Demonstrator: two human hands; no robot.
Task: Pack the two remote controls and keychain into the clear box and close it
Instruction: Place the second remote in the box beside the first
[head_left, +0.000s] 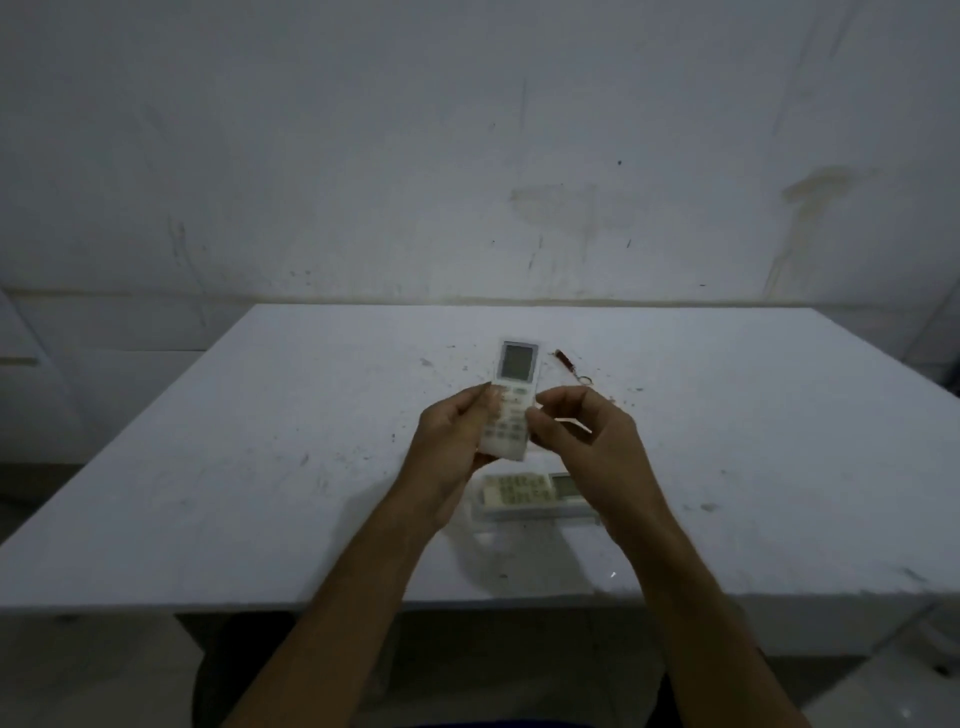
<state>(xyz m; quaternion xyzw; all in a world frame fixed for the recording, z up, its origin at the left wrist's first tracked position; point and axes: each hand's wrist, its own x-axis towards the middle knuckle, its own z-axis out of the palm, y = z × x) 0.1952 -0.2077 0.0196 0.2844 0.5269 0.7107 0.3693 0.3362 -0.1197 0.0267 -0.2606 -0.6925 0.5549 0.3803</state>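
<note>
A white remote control (511, 395) with a grey screen is held upright above the table, screen end away from me. My left hand (457, 441) grips its lower left side. My right hand (582, 441) touches its right edge with the fingertips. Below the hands, a second white remote (524, 489) lies sideways inside the clear box (535, 512) on the table. The keychain (571, 366), a dark red fob with a small ring, lies on the table beyond my right hand.
The white table (260, 467) is scuffed and speckled with dirt. Its front edge runs close to my body. A stained white wall (467, 156) stands right behind the table's far edge.
</note>
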